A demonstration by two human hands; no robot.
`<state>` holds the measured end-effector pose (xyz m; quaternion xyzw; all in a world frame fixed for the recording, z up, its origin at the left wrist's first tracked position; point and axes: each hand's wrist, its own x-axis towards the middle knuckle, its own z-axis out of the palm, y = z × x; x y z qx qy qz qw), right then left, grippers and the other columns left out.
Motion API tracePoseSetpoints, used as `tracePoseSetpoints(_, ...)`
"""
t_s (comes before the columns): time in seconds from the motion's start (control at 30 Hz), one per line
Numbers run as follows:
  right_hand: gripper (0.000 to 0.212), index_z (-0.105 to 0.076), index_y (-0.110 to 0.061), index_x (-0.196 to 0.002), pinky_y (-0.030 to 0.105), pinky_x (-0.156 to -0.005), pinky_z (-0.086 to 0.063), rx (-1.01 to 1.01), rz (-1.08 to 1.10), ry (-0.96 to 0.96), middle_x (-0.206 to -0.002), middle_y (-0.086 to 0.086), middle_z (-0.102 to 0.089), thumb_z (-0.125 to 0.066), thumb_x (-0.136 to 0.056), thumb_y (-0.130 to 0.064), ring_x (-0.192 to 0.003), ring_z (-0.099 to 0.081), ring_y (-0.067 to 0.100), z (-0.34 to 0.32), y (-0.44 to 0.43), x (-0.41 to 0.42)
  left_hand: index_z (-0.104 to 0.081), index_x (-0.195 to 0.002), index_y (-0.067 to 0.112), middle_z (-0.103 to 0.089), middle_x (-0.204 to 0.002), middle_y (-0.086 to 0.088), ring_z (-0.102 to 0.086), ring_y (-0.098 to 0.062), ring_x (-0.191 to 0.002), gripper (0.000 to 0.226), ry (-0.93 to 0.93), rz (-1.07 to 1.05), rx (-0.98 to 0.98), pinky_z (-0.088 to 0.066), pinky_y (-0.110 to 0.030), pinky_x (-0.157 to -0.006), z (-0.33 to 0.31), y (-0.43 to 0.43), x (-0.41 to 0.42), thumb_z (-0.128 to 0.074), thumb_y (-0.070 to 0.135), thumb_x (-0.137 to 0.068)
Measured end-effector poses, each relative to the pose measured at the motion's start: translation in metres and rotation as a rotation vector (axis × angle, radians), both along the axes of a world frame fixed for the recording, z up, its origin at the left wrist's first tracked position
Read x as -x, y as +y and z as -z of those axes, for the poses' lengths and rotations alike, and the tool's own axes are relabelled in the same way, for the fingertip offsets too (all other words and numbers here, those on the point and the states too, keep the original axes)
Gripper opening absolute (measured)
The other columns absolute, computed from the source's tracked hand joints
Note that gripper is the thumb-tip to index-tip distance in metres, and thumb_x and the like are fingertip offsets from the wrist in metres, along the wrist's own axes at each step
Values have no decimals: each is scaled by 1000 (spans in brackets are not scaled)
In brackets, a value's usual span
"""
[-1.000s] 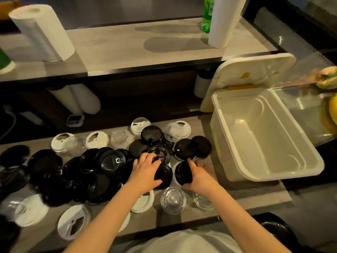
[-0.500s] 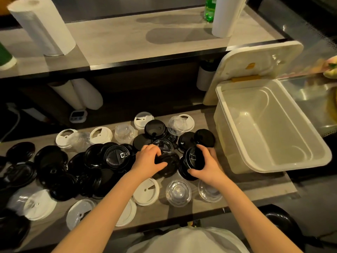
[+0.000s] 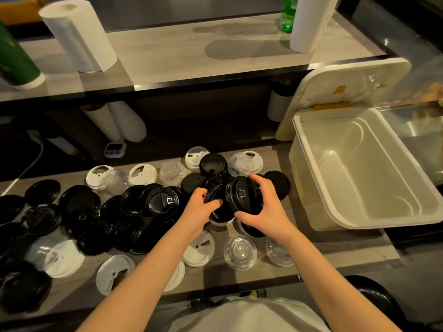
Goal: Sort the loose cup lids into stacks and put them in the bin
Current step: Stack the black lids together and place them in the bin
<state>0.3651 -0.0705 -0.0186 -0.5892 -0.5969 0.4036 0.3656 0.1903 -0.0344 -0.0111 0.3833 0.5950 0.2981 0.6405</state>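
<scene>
Loose black, white and clear cup lids lie scattered over the low wooden shelf. My right hand grips a short stack of black lids, tilted on edge just above the pile. Close on its left, my left hand holds another black lid against that stack. A big heap of black lids fills the left half. White lids and clear lids lie near the front edge. The cream bin stands open on the right, nothing visible inside it.
The bin's lid leans upright behind it. Paper towel rolls and a green bottle stand on the upper counter. A small timer sits at the back of the low shelf. A black stool is at the lower right.
Both hands rose from the pile, each taking up black lids. They have come together, the right one's stack now tilted upright and the left lid brought against it.
</scene>
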Motion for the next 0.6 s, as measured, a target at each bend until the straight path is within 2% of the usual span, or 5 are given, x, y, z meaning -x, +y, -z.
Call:
tracePoseSetpoints(0.1, 88, -35, -18, -139, -1, -97, -26, -47, -76, -59, -133, -4, -36, -82, -65, -15, -121, -35, -2, 2, 2, 6, -43, -121, 4, -58, -109, -17, -62, -25, -92, 33, -164, -99, 64, -53, -41, -71, -5, -2, 0, -51, -3, -89)
tracePoseSetpoints(0.23, 90, -35, -21, -141, 13, -104, -32, -60, -160, -96, -136, -7, -33, -81, -63, -22, -127, -36, 4, 2, 2, 12, -47, -121, 3, -59, -102, -17, -60, -27, -88, 30, -365, -187, 144, -50, -40, -67, -8, -8, 3, -33, 5, -94)
tracePoseSetpoints(0.33, 89, -34, -23, -142, 26, -108, -34, -132, -258, -211, -139, -9, -31, -79, -65, -29, -131, -33, 9, 5, 0, 21, -56, -117, 2, -63, -105, -18, -62, -28, -93, 35, -378, -149, 151, -50, -38, -71, -8, -12, 6, -31, 16, -97)
tracePoseSetpoints(0.43, 92, -32, -26, -144, 26, -109, -32, -127, -274, -272, -144, -8, -30, -81, -66, -30, -134, -31, 12, 6, -1, 29, -54, -120, 4, -62, -111, -18, -61, -27, -99, 31, -314, -84, 111, -51, -35, -73, -6, -15, 10, -39, 14, -95)
tracePoseSetpoints(0.6, 97, -30, -31, -145, 24, -110, -30, -67, -357, -292, -148, -6, -30, -84, -64, -29, -136, -31, 10, 18, 0, 28, -51, -109, 13, -62, -100, -9, -64, -19, -90, 21, -253, -37, 88, -50, -30, -67, 3, -22, 21, -44, 2, -94)
